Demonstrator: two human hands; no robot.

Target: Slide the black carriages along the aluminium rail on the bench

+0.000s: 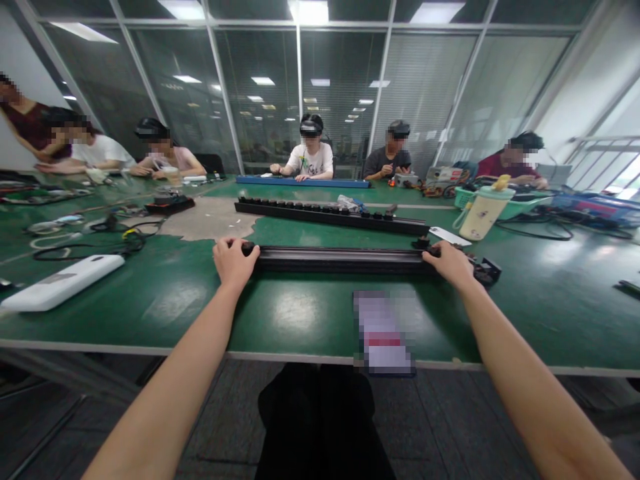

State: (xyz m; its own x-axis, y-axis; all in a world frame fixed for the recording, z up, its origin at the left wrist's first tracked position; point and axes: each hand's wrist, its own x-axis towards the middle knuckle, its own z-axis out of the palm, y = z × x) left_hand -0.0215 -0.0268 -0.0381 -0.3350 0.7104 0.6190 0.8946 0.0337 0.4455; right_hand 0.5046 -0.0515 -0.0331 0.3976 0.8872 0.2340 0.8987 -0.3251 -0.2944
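A long black bar (340, 259) lies crosswise on the green table, with a groove along its length. My left hand (236, 262) grips its left end, fingers closed round it. At the other end my right hand (449, 261) holds the bar between thumb and fingers. A dark bracket-like part (487, 271) sticks out just beyond my right hand. Behind the bar rests a second black strip (325, 215) with a row of black pieces along its top. A phone (384, 337) with a lit screen lies nearer to me, at the table's front edge.
On the left are a white case (65, 281) and tangled cables (95, 243). A cup (485, 212) and a green basket (525, 205) stand at the right. A blue bar (305, 181) lies at the far side, where several people sit.
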